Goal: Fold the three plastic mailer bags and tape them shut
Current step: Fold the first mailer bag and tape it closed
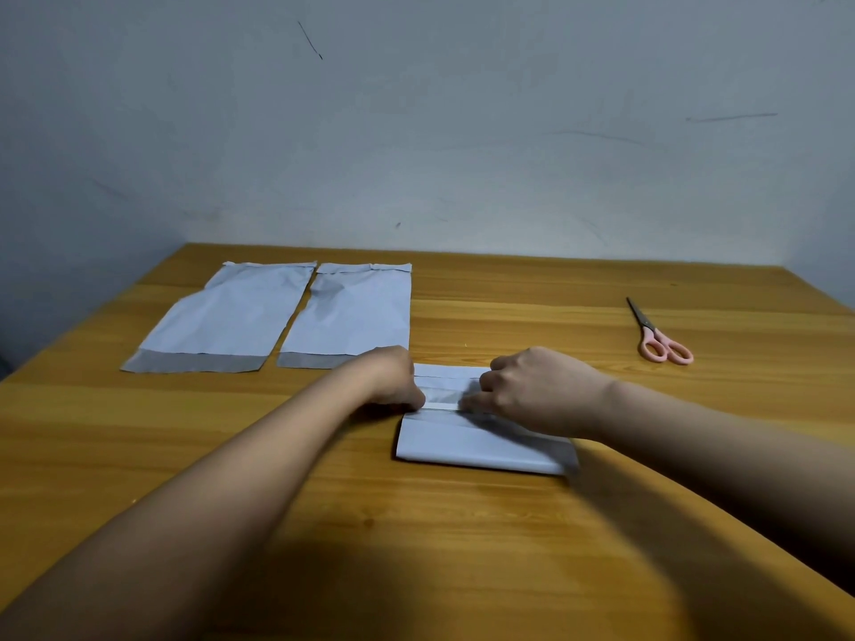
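Near the wooden table's [462, 525] front centre, a folded white mailer bag [481, 444] lies with its long axis running 9 to 3 o'clock, directly under both hands. Left hand [393, 377] pins the flap's left end, fingers curled down; right hand [532, 386] pinches the pale seal strip [442, 406] between them. Two flat, unfolded bags [222, 316] [351, 312] wait at 11 o'clock; pink scissors [657, 335] at 2.
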`<state>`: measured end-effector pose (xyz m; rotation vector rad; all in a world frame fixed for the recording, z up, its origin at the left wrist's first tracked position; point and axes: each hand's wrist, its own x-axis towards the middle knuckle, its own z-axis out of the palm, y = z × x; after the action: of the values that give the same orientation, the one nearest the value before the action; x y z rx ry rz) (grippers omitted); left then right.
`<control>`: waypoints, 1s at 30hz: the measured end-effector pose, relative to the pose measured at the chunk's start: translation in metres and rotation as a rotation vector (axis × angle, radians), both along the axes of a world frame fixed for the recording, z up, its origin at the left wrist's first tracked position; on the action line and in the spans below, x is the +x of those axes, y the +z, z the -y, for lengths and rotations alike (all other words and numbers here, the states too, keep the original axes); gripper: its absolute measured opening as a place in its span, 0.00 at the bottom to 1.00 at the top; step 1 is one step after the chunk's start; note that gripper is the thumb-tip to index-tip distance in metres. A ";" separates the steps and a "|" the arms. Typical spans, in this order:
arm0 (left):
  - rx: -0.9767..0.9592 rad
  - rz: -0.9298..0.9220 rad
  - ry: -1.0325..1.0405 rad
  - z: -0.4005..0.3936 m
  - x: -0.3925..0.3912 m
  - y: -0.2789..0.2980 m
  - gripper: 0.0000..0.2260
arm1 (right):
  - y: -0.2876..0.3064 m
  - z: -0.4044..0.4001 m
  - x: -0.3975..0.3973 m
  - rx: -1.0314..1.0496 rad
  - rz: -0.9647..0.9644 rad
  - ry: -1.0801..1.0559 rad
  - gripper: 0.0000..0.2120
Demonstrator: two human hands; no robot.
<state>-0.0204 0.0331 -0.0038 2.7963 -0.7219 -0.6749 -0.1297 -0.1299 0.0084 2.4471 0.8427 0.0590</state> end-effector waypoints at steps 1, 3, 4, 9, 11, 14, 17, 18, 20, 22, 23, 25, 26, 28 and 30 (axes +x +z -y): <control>-0.001 0.001 0.000 0.000 0.000 0.000 0.07 | 0.000 0.000 0.000 -0.005 0.003 0.003 0.20; 0.000 0.001 0.002 0.000 0.000 0.000 0.07 | -0.001 0.000 0.000 0.012 0.001 0.004 0.20; 0.001 0.002 0.004 0.000 0.000 0.000 0.07 | -0.001 0.001 0.001 0.026 0.000 0.000 0.19; 0.016 0.004 0.002 0.001 0.000 0.001 0.07 | -0.007 0.008 0.003 0.038 0.062 0.030 0.18; 0.025 0.007 -0.002 0.002 0.000 0.001 0.07 | -0.006 0.004 0.002 0.034 0.033 0.022 0.19; 0.040 0.014 -0.014 0.003 0.000 0.001 0.07 | -0.006 0.001 0.002 0.005 0.047 0.029 0.18; 0.053 0.026 -0.029 0.003 0.001 0.000 0.07 | -0.010 0.007 0.002 -0.051 0.095 0.004 0.14; 0.053 0.023 -0.029 0.002 0.001 0.001 0.07 | -0.009 0.007 0.002 -0.055 0.094 -0.004 0.12; 0.053 0.021 -0.020 0.001 0.001 0.001 0.08 | -0.009 0.005 0.003 -0.043 0.082 0.011 0.12; 0.041 0.022 0.008 -0.002 0.003 0.002 0.09 | -0.007 0.003 0.001 -0.056 0.067 0.010 0.12; 0.033 0.018 0.024 -0.005 0.004 0.002 0.10 | -0.007 0.004 0.001 -0.059 0.085 0.008 0.12; 0.026 0.003 0.048 -0.011 0.004 0.005 0.10 | -0.009 0.008 0.002 -0.059 0.108 0.014 0.15; 0.019 0.000 0.056 -0.015 0.005 0.006 0.09 | -0.012 0.010 0.004 -0.055 0.115 0.023 0.18; -0.055 0.030 0.063 -0.021 0.004 0.007 0.07 | -0.014 0.010 0.005 -0.049 0.130 0.060 0.17; -0.236 0.129 0.042 -0.026 0.000 0.008 0.03 | -0.013 0.006 0.005 -0.044 0.105 0.059 0.14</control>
<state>-0.0201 0.0591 0.0042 2.6461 -0.7116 -0.3764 -0.1251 -0.1359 -0.0042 2.3560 0.8602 0.1877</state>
